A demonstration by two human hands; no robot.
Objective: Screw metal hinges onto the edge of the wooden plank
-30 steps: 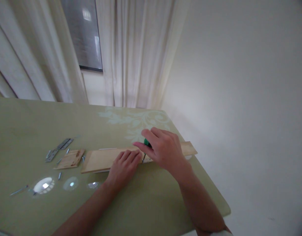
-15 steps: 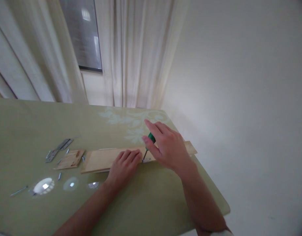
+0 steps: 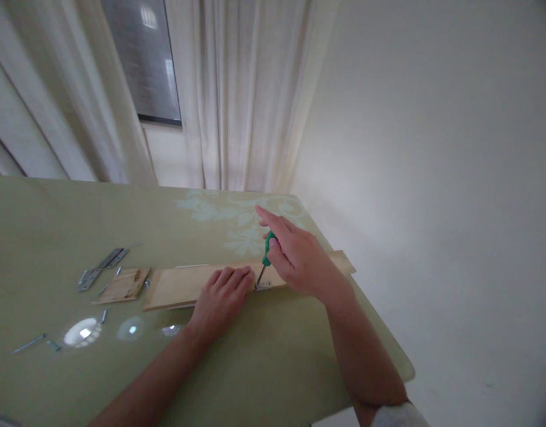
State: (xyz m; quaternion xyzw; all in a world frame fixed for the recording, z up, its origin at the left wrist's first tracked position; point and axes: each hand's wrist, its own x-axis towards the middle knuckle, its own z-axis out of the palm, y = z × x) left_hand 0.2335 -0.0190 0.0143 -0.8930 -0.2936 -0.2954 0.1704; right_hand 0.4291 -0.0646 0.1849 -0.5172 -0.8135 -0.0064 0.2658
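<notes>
A long pale wooden board point(image 3: 177, 286) lies across the table. My left hand point(image 3: 224, 296) rests on top of it, fingers together and bent over the wood, holding it down; the thumb is hidden. My right hand point(image 3: 302, 258) grips a green-handled screwdriver point(image 3: 267, 254) between thumb and fingers, with the index finger stretched out. The screwdriver leans, its tip at the left end of a small metal hinge plate point(image 3: 264, 285) on the board's near edge. Whether a screw sits under the tip is too small to tell.
Left of the board are a small wooden piece point(image 3: 125, 284) and grey metal hinges point(image 3: 104, 267). Loose screws point(image 3: 104, 316) and a long thin bolt point(image 3: 29, 343) lie on the glossy green table point(image 3: 255, 367). Curtains point(image 3: 250, 95) hang behind; a white wall point(image 3: 433, 178) stands right.
My right hand has turned about the screwdriver, and more of the green handle shows. The tip stays at the hinge plate. My left hand holds its place on the board; the view has shifted slightly.
</notes>
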